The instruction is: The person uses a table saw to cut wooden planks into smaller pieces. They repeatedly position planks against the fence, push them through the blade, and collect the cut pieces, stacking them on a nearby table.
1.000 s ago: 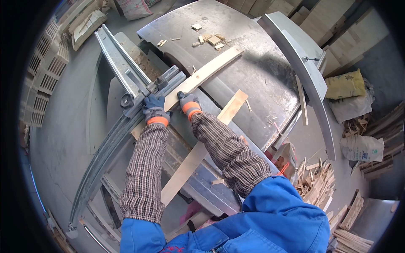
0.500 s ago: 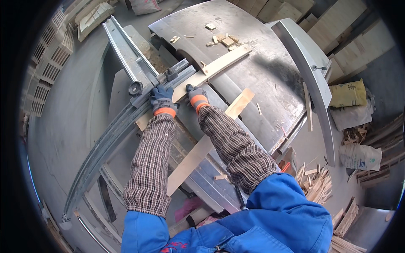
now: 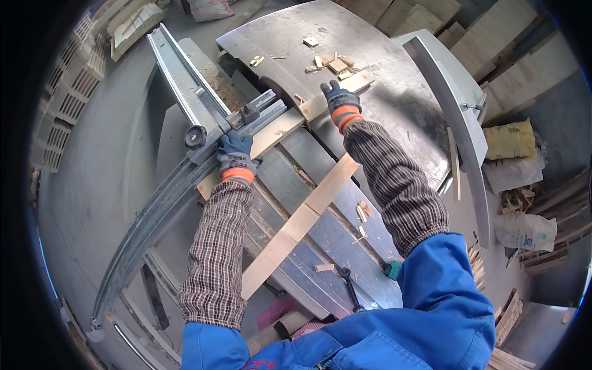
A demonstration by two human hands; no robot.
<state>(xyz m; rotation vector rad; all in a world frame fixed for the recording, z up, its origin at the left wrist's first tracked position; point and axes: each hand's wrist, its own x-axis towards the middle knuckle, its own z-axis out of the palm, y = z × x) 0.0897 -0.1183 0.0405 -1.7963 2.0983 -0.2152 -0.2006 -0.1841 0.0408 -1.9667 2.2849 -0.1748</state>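
My left hand (image 3: 236, 154), in a grey and orange work glove, is closed over the near part of a long pale wooden board (image 3: 277, 131), beside a metal fence (image 3: 262, 112). Its thumb lies by the board's near edge. Farther right, my right hand (image 3: 341, 102) rests over the far wooden piece (image 3: 316, 107), fingers stretched out and apart. A step shows where this piece meets the long board. Another jointed wooden strip (image 3: 303, 221) lies slantwise across the metal table, nearer to me. The underside of both hands is hidden.
Small wood offcuts (image 3: 337, 64) lie on the metal tabletop (image 3: 283, 37). A curved metal guard (image 3: 453, 111) stands at the right. A wrench (image 3: 350, 288) lies near my body. Sacks (image 3: 509, 139) sit at the right, and a sliding rail (image 3: 185, 74) runs at the left.
My right hand has moved away and rightward along the board, from beside my left hand to its far part. A step now shows in the board. The left hand stays nearly in place.
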